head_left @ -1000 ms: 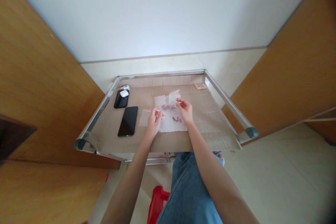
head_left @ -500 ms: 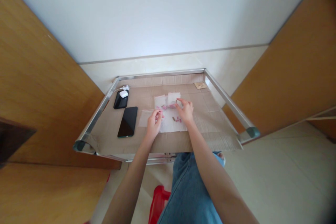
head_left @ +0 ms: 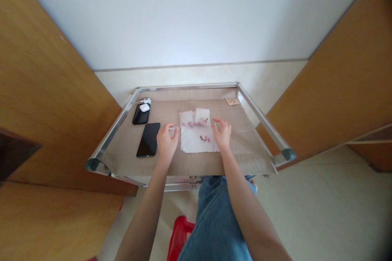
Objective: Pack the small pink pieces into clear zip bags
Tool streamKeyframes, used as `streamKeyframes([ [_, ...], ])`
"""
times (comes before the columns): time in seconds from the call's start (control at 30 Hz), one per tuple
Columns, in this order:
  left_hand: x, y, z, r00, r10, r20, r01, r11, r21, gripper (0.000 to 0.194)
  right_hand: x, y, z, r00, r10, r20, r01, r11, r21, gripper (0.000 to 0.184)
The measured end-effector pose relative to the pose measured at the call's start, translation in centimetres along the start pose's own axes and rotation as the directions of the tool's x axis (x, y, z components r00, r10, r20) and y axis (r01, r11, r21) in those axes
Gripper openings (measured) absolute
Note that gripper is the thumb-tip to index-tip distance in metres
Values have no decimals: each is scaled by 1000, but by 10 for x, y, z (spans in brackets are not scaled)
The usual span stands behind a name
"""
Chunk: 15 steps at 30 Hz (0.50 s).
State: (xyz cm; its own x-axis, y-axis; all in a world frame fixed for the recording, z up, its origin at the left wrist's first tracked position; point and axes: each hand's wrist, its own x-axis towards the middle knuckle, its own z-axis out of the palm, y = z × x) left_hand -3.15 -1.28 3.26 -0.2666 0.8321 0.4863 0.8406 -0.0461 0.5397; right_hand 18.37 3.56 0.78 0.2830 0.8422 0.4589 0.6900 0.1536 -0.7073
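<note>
Left hand: thumb and fingers parted, now left of the sheet | Pink pieces: small, loosely clustered on white sheet, more beside translucent bags | Right hand: fingers parted at sheet's edge, shifted right

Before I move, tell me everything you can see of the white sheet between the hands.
The white sheet is thin, pale and papery or plastic-looking, roughly rectangular, with its near-left corner cut or folded. It lies flat on the cardboard. Small pink and brownish pieces rest right of its middle; small translucent packets meet its far edge. The right hand is at its right edge, contact unclear; the left hand is off its left side.
</note>
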Motion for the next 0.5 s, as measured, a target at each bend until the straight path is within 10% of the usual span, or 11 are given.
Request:
streamKeyframes([
  [0.17, -7, -9, -5, 967, -44, 249, -57, 921, 384, 44, -4, 0, -6, 1000, -20, 21, 19, 999, 49, 25],
  [0.5, -10, -26, -1, 948, 202, 247, -264, 930, 254, 17, -8, -4, -9, 996, -26, 81, 19, 996, 90, 24],
])
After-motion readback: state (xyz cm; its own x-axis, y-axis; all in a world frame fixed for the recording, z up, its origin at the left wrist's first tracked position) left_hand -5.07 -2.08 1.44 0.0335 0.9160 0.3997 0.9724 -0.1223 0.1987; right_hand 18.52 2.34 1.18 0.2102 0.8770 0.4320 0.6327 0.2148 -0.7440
